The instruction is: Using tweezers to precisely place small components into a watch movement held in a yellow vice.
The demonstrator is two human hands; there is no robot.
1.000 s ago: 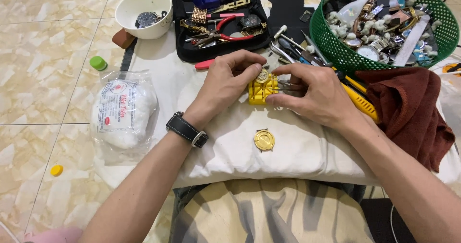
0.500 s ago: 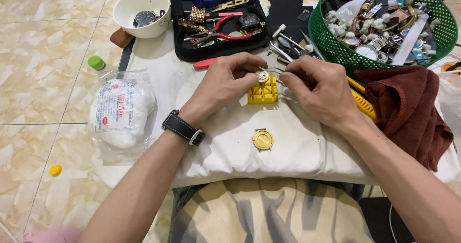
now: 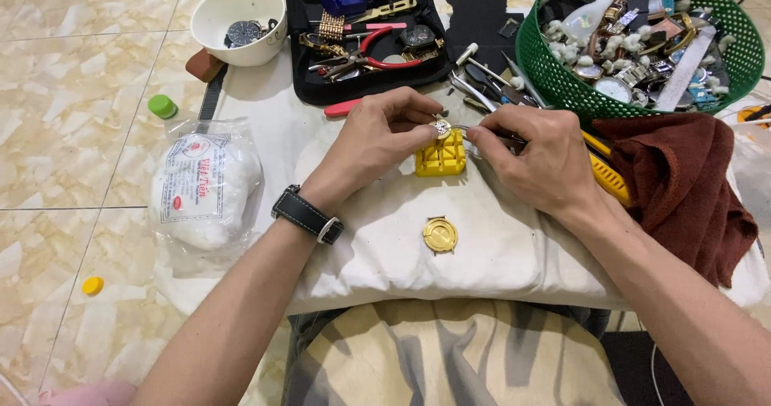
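My left hand [image 3: 384,137] rests on a white cushion [image 3: 498,253] and pinches a small round watch movement [image 3: 439,127] that sits on a yellow plastic holder block [image 3: 440,155]. A black-strapped wristwatch is on that wrist. My right hand [image 3: 536,159] grips thin metal tweezers [image 3: 482,132], their tips at the movement. A gold round watch case back [image 3: 440,235] lies alone on the cushion, nearer to me than the block.
A black open tool case [image 3: 365,32] with pliers and a blue tool lies beyond the hands. A white bowl [image 3: 239,12] stands far left, a green basket [image 3: 642,40] of watch parts far right. A brown cloth [image 3: 683,185] lies right, a cotton bag [image 3: 205,185] left.
Both hands have shifted slightly while staying at the yellow block. The right hand's tweezers have come in closer to the movement. The gold case back has not moved.
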